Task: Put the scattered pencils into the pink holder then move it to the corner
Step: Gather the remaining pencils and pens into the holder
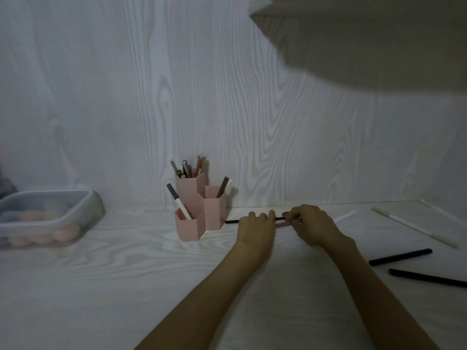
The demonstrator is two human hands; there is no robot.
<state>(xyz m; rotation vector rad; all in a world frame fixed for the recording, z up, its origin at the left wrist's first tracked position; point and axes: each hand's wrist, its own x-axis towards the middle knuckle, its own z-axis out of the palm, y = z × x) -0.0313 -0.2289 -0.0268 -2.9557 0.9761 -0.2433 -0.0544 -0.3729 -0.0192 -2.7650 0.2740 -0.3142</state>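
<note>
The pink holder (199,210) stands near the back wall with three hexagonal cups, each holding pens or pencils. Just to its right my left hand (255,228) is closed over a thin black pencil (231,221) whose end sticks out toward the holder. My right hand (312,224) pinches a short pinkish-brown pencil (284,224) close to my left fingers. Two black pencils (400,257) (427,277) lie on the table at the right. A long white pencil (414,227) lies at the far right, and a short white one (345,216) sits behind my right hand.
A clear lidded box (48,218) with pink rounded items sits at the left. A wood-grain wall (227,97) closes the back. A shelf underside (366,34) overhangs the upper right. The table's back right corner (429,205) lies past the white pencil.
</note>
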